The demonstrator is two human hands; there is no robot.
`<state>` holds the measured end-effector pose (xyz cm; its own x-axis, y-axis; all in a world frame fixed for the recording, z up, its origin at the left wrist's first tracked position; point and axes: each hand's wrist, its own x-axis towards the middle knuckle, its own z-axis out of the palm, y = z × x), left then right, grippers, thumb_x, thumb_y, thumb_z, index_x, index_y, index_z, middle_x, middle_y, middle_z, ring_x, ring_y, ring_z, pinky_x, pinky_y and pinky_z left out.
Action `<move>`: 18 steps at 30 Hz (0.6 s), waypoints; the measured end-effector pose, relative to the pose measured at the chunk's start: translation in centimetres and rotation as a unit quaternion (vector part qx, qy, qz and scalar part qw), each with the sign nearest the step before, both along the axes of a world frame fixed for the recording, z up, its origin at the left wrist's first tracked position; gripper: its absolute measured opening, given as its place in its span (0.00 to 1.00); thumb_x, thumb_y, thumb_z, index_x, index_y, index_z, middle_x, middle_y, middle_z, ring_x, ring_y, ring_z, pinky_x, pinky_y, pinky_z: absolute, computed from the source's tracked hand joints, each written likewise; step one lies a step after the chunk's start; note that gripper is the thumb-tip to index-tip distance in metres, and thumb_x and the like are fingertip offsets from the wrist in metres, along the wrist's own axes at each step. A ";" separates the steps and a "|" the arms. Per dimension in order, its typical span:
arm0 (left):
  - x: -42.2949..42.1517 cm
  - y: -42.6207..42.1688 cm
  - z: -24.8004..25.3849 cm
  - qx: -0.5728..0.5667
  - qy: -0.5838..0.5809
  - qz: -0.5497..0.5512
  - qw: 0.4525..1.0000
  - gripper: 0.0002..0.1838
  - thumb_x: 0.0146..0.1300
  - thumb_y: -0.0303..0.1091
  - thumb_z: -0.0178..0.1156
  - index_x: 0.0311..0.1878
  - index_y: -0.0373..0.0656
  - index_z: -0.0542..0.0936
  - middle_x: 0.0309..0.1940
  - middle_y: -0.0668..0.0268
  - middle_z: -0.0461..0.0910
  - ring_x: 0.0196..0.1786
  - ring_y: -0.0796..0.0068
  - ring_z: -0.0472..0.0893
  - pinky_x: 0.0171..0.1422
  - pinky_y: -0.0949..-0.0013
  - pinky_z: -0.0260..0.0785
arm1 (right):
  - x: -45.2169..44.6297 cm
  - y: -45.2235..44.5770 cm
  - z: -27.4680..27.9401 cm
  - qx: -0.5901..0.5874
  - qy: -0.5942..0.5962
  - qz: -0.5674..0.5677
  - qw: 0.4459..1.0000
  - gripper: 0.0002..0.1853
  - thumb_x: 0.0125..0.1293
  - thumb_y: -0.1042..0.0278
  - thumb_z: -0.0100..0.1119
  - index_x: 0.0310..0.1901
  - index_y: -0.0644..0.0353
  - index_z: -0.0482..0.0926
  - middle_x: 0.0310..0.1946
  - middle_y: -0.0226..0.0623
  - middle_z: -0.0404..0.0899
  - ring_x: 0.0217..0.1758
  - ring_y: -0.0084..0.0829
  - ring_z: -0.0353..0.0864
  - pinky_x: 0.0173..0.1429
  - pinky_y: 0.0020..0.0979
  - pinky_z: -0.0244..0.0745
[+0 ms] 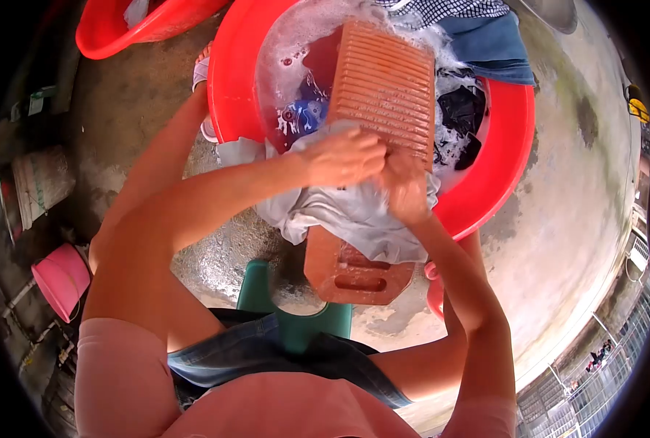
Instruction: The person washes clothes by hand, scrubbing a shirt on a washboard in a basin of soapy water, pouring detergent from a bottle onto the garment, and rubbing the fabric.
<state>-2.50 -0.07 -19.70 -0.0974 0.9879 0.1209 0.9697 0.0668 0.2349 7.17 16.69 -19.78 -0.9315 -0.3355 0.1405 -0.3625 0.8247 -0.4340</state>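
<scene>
A brown ridged washboard (383, 84) leans in a large red basin (233, 80) of soapy water, its slotted lower end outside the rim. A wet whitish cloth (339, 212) lies across the board and over the basin's near edge. My left hand (343, 157) is closed on the cloth at the board's left side. Close beside it, my right hand (405, 186), a little blurred, also has its fingers closed on the cloth. Blue cloth (303, 117) and black cloth (462, 109) lie in the suds on either side of the board.
Blue denim (489, 47) and a checked cloth (449, 9) hang over the basin's far right rim. Another red basin (113, 33) stands at upper left, a pink bucket (62, 281) at left. A green stool (317, 325) is beneath me.
</scene>
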 end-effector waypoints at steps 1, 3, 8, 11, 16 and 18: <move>-3.0 1.8 -0.6 0.074 0.023 0.093 0.993 0.07 0.53 0.37 0.53 0.32 0.46 0.71 0.35 0.68 0.69 0.41 0.71 0.68 0.44 0.67 0.59 | -3.1 1.0 -0.7 0.033 0.028 -0.093 0.995 0.07 0.53 0.68 0.52 0.32 0.59 0.75 0.30 0.39 0.71 0.38 0.41 0.69 0.38 0.40 0.62; -7.5 5.9 -2.5 0.117 0.059 0.321 0.938 0.08 0.53 0.36 0.56 0.33 0.45 0.71 0.37 0.67 0.69 0.44 0.67 0.68 0.43 0.65 0.61 | -7.4 3.5 -2.1 0.112 0.078 -0.267 0.954 0.09 0.53 0.69 0.54 0.37 0.59 0.73 0.33 0.40 0.72 0.40 0.43 0.70 0.41 0.41 0.63; -3.2 2.3 6.5 0.139 -0.119 0.222 0.958 0.09 0.54 0.35 0.57 0.33 0.44 0.69 0.34 0.64 0.68 0.44 0.63 0.69 0.45 0.62 0.63 | -4.2 2.3 6.4 0.005 0.046 -0.165 0.985 0.13 0.51 0.73 0.57 0.40 0.60 0.72 0.37 0.43 0.72 0.41 0.44 0.70 0.46 0.39 0.66; 6.2 -5.6 8.7 -0.126 -0.253 0.248 0.927 0.18 0.48 0.40 0.63 0.37 0.42 0.69 0.39 0.62 0.65 0.48 0.62 0.66 0.46 0.60 0.64 | 4.4 -0.7 11.0 0.039 -0.099 -0.098 0.990 0.17 0.47 0.70 0.61 0.41 0.61 0.71 0.35 0.40 0.70 0.39 0.44 0.70 0.44 0.40 0.68; 13.2 -8.4 7.0 -0.003 -0.244 0.356 0.902 0.36 0.47 0.44 0.65 0.57 0.44 0.60 0.55 0.55 0.56 0.56 0.50 0.61 0.57 0.53 0.60 | 12.4 -0.9 8.4 0.015 -0.292 -0.279 0.915 0.30 0.48 0.66 0.63 0.52 0.63 0.62 0.41 0.53 0.68 0.46 0.53 0.70 0.51 0.45 0.66; 12.5 -7.3 7.1 -0.006 -0.279 0.412 0.867 0.33 0.47 0.39 0.66 0.55 0.45 0.63 0.53 0.55 0.60 0.51 0.49 0.66 0.54 0.53 0.63 | 12.4 -2.1 8.8 -0.002 -0.318 -0.282 0.905 0.31 0.49 0.64 0.63 0.53 0.63 0.61 0.43 0.58 0.67 0.49 0.56 0.69 0.53 0.46 0.66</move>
